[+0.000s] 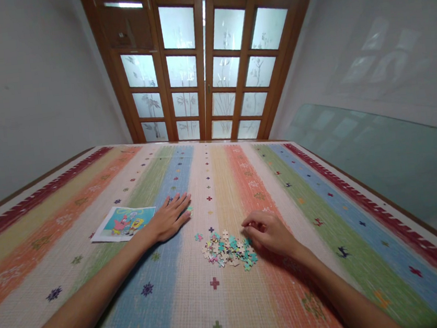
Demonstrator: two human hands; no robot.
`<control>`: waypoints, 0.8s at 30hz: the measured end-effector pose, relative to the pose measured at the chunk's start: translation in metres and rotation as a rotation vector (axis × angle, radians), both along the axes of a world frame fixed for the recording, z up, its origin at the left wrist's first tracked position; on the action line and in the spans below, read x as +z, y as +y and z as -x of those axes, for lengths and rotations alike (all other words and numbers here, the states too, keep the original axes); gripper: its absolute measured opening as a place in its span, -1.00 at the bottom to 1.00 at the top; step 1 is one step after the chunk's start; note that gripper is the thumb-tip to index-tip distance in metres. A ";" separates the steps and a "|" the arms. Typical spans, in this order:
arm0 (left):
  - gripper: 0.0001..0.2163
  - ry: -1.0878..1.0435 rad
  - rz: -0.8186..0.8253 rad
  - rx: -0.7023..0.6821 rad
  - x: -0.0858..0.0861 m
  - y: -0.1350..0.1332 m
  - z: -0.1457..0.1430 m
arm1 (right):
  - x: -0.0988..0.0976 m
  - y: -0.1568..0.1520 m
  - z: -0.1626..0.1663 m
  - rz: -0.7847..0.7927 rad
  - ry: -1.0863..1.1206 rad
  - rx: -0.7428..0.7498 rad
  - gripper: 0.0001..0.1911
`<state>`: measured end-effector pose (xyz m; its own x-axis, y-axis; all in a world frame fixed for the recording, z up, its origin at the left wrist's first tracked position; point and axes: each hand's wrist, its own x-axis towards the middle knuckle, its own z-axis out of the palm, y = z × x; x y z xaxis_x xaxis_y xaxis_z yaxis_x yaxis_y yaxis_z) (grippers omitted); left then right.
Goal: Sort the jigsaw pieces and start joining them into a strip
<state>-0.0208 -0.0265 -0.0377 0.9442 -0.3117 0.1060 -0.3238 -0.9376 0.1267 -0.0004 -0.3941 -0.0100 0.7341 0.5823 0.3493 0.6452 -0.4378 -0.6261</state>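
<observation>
My left hand [172,219] lies palm down on the striped tablecloth, its fingers stretched out and slightly apart. By its fingertips a small teal puzzle piece [190,209] shows in part. A heap of loose jigsaw pieces [232,252], teal, pink, yellow and plain beige, is spread in front of me between the two hands. My right hand [271,232] rests at the heap's right edge with fingers curled and the thumb near the forefinger. Whether a piece sits in that pinch is too small to tell. One pink-and-teal piece [199,237] lies apart at the heap's left.
A printed picture sheet [125,223] with cartoon figures lies left of my left hand, partly covered by the forearm. The striped tablecloth [214,304] covers the broad table. Beyond it stand wooden doors [204,89] with glass panes; a pale green panel [378,151] leans at the right.
</observation>
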 end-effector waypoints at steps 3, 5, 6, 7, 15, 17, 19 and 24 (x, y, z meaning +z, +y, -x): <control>-0.40 -0.062 0.054 -0.018 0.002 0.000 0.002 | 0.001 0.000 0.000 0.014 0.011 -0.011 -0.87; -0.43 -0.092 0.071 -0.045 0.004 0.001 0.004 | 0.002 0.000 0.000 0.015 0.014 -0.014 -0.87; -0.45 -0.104 0.070 -0.066 0.006 0.001 0.005 | 0.002 -0.001 0.000 0.015 0.013 -0.014 -0.87; -0.47 -0.115 0.067 -0.089 0.008 0.001 0.006 | 0.002 -0.001 0.000 0.017 0.014 -0.012 -0.87; -0.54 -0.145 0.041 -0.123 0.013 0.001 0.012 | -0.002 -0.002 -0.002 0.017 0.018 -0.012 -0.87; -0.54 -0.157 0.048 -0.122 0.013 0.002 0.011 | -0.001 -0.003 -0.003 0.022 0.028 -0.008 -0.87; -0.55 -0.183 0.060 -0.131 0.014 0.002 0.010 | 0.002 -0.005 -0.004 0.037 0.043 0.011 -0.88; -0.63 -0.317 0.149 -0.190 0.021 -0.012 0.015 | 0.015 -0.014 -0.007 0.118 0.161 0.154 -0.89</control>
<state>-0.0356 -0.0385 -0.0167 0.7846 -0.4367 0.4400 -0.5345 -0.8362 0.1231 0.0061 -0.4082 0.0046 0.6741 0.7215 0.1579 0.6061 -0.4182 -0.6766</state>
